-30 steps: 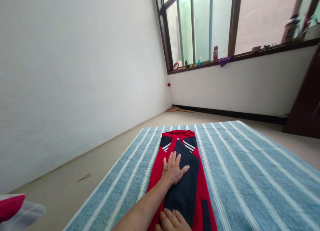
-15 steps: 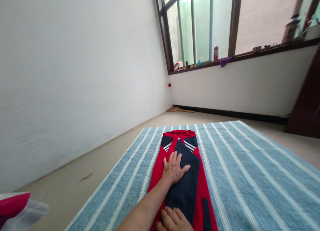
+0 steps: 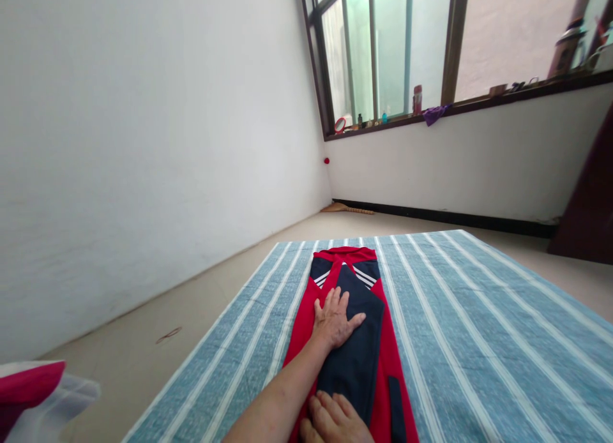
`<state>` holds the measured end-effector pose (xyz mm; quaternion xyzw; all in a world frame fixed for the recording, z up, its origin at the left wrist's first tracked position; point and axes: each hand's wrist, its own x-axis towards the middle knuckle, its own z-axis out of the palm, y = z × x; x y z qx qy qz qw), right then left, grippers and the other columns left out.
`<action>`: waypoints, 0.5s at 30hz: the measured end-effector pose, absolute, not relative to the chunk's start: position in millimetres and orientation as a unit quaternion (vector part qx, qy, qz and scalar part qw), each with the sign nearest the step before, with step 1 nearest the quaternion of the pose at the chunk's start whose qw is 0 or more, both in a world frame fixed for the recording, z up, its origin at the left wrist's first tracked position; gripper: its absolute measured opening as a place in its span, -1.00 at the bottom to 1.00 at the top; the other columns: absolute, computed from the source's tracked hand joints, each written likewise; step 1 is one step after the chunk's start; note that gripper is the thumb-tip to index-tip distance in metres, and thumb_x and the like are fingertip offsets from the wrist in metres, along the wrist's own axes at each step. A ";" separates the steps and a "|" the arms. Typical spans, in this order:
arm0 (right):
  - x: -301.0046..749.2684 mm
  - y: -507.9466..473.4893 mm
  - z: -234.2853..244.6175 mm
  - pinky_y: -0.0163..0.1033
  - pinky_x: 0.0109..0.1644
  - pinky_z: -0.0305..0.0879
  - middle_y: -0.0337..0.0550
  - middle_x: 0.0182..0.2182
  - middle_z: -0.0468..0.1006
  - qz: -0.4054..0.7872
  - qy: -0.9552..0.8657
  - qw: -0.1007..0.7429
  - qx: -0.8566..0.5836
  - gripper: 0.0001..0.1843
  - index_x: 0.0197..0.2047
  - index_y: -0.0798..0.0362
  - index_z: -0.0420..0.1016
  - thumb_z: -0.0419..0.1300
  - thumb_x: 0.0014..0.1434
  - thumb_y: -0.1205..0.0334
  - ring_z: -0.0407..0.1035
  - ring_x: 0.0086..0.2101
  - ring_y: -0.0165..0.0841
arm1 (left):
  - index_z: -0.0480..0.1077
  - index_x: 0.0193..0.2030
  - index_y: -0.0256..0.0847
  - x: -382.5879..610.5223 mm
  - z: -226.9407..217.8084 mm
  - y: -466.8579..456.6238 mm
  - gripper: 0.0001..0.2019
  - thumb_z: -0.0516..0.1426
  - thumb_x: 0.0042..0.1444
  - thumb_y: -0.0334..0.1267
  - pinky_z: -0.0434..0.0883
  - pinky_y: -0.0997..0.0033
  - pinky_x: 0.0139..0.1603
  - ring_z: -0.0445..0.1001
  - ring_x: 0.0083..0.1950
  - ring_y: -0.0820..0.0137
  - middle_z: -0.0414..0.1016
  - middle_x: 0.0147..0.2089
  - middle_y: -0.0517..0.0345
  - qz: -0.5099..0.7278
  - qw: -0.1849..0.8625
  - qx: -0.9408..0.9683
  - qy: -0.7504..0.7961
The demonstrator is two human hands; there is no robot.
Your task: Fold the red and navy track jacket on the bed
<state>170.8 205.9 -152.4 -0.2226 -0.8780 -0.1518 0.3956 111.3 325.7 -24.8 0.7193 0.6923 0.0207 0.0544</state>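
While my left hand (image 3: 335, 320) lies flat with fingers spread, palm down, it presses on the folded garment (image 3: 352, 341), a red piece with a navy panel and white stripes, gripping nothing. The garment runs lengthwise under both hands, its far end with the stripes just beyond my left fingertips, its near end passing under my right hand (image 3: 335, 422) and out of the bottom edge. My right hand rests on the near part of the navy panel, close behind the left wrist, fingers laid loose on the cloth, not clenched; only the knuckles and fingers show, the rest is cut off by the frame, so I cannot tell whether the thumb pinches any fabric. A small dark strip sits on the red cloth just to the right of my right hand. The garment lies on a blue striped mat (image 3: 479, 328) that spreads well to the right of both hands and a bit to the left. Far to the left of my hands, at the bottom corner, a red and white bundle (image 3: 33, 398) is cut off and blurred, cannot make out what it is. Well beyond my left hand, a window sill (image 3: 454, 108) carries small bottles and bits, too small to tell apart.
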 end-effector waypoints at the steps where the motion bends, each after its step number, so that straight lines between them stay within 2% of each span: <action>1: 171.5 205.7 -151.3 -0.17 -0.18 0.48 -0.12 -0.13 0.58 -0.148 -0.874 0.404 -0.225 -0.80 -0.05 -0.01 0.39 0.04 0.28 0.22 0.48 -0.16 -0.22 | -0.02 0.38 -0.16 111.3 -24.7 325.6 -0.21 -0.21 0.16 0.31 -0.23 -0.22 0.34 -0.26 0.45 0.14 -0.21 0.46 0.02 0.022 0.055 0.719 0.692; 7: 177.9 204.7 -142.2 -0.17 -0.13 0.46 -0.09 -0.10 0.57 -0.130 -0.890 0.379 -0.219 -0.76 -0.03 0.00 0.40 0.08 0.26 0.18 0.46 -0.12 -0.22 | -0.02 0.38 -0.16 111.8 -23.8 324.2 -0.22 -0.20 0.16 0.31 -0.25 -0.21 0.34 -0.26 0.45 0.14 -0.19 0.46 0.02 0.026 0.061 0.720 0.691; 15: 178.9 203.3 -143.5 -0.19 -0.18 0.47 -0.11 -0.16 0.59 -0.139 -0.855 0.442 -0.234 -0.76 -0.07 -0.01 0.41 0.04 0.27 0.12 0.48 -0.17 -0.23 | -0.02 0.38 -0.16 110.4 -26.5 324.7 -0.20 -0.22 0.15 0.33 -0.24 -0.21 0.34 -0.25 0.45 0.14 -0.18 0.46 0.01 0.035 0.067 0.723 0.687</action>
